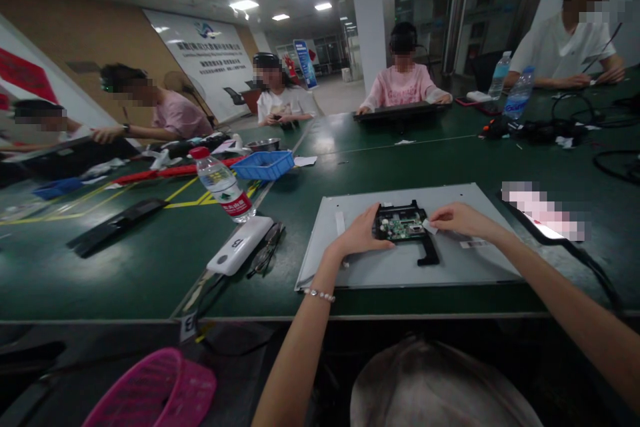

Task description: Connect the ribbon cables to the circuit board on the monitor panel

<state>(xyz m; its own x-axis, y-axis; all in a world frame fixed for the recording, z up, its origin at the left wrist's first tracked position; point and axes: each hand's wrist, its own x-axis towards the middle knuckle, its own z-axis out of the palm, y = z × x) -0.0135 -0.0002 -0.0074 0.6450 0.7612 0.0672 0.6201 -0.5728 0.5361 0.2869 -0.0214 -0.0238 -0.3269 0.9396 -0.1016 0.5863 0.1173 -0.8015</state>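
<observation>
A grey flat panel point(400, 267) lies on the green table in front of me. On it sits a black frame with a green circuit board point(400, 225) inside. My left hand point(361, 235) rests at the board's left edge, thumb and fingers closed against the frame. My right hand point(457, 219) is at the board's right edge, fingers pinched on a small white piece of tape point(429, 225).
A white power bank point(240, 244), glasses point(265, 252) and a water bottle point(223, 185) lie left of the panel. A blue tray point(263, 164) stands farther back, a pink basket point(155, 390) below the table edge. Black cables point(585, 265) run at right. Several people sit around the table.
</observation>
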